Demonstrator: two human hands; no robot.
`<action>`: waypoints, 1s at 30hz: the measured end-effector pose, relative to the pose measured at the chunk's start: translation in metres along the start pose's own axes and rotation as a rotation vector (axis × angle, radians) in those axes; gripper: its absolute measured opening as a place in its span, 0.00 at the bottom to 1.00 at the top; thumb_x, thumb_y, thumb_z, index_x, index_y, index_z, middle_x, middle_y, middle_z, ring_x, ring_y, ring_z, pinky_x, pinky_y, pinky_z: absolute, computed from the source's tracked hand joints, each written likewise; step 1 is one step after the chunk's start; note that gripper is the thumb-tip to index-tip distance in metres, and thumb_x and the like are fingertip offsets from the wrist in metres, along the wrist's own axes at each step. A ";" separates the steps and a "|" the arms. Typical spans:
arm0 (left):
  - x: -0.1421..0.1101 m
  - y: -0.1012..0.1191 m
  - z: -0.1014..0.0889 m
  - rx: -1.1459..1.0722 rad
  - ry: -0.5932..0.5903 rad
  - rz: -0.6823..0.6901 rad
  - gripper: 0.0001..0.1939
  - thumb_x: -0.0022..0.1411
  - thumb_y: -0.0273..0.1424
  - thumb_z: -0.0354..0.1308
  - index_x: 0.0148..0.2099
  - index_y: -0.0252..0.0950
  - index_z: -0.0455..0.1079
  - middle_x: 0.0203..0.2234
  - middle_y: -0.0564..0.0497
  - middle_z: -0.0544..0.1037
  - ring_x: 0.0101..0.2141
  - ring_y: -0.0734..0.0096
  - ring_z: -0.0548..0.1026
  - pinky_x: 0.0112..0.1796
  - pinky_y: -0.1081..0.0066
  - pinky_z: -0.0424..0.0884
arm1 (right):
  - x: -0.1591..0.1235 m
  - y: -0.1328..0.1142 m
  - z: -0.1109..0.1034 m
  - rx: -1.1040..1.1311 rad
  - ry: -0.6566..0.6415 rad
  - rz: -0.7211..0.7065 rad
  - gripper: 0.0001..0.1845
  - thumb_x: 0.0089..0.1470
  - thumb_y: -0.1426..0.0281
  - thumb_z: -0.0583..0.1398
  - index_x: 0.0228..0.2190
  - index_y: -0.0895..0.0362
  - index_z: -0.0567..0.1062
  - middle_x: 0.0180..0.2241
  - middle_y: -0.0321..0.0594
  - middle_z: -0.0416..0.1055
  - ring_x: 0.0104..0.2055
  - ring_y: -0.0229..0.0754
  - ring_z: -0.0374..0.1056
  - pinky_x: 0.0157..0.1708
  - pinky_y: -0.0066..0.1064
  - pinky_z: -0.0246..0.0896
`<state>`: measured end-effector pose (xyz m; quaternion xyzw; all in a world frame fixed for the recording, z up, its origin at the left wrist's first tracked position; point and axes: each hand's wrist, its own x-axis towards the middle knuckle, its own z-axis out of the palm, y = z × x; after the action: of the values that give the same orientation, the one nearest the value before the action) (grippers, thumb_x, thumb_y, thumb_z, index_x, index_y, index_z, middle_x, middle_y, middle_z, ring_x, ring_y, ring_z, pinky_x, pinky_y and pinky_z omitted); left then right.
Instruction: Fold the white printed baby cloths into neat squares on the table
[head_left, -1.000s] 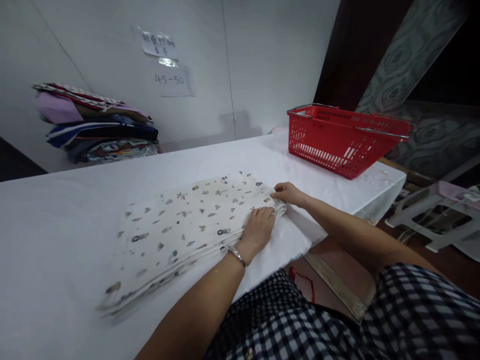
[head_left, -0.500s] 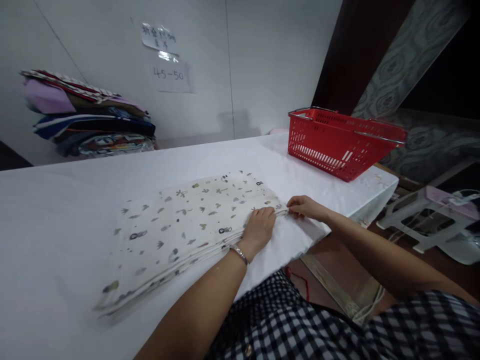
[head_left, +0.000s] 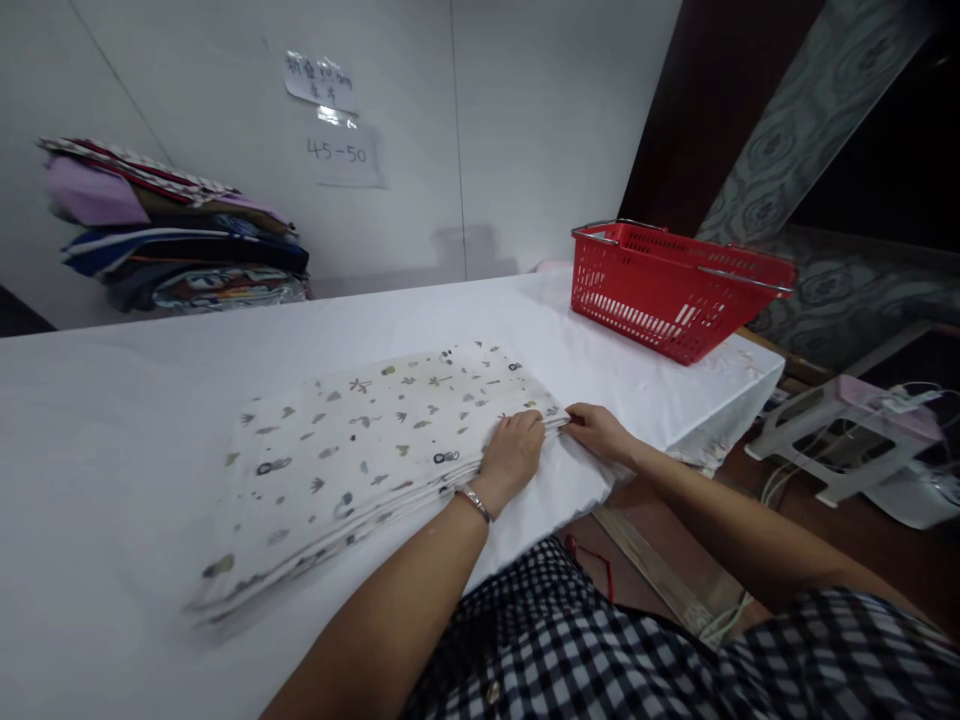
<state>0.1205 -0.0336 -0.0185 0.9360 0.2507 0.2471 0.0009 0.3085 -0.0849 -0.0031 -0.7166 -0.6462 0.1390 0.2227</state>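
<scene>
A folded white cloth [head_left: 382, 450] printed with small grey, green and black figures lies in several layers on the table, its long front edge slanting toward me. My left hand [head_left: 514, 447] rests on top of it near the right end of that edge, fingers laid over the fabric and the thumb hidden. There is a silver bracelet [head_left: 475, 502] on the left wrist. At the cloth's right front corner, my right hand [head_left: 598, 433] is closed, pinching the layered edge between thumb and fingers.
A red shopping basket [head_left: 675, 300] with metal handles stands at the table's back right. Folded fabrics [head_left: 187, 235] are piled at the back left against the wall. Two paper notes [head_left: 336, 155] hang above. A white plastic stool [head_left: 847, 425] with cables stands beyond the table's right end.
My right hand slid from the cloth's top right side to its right front corner and closed there. The left hand stayed in place. The view shifted slightly.
</scene>
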 end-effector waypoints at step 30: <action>0.000 0.005 -0.010 0.055 -0.128 0.051 0.12 0.64 0.26 0.44 0.49 0.38 0.63 0.45 0.48 0.70 0.47 0.65 0.64 0.46 0.61 0.60 | -0.004 0.008 -0.013 0.307 -0.105 0.213 0.22 0.47 0.72 0.55 0.46 0.59 0.71 0.32 0.39 0.73 0.30 0.38 0.68 0.27 0.26 0.59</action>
<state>0.1183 -0.0394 -0.0096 0.9557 0.2327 0.1798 -0.0150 0.3217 -0.0910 0.0039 -0.7304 -0.5484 0.2959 0.2796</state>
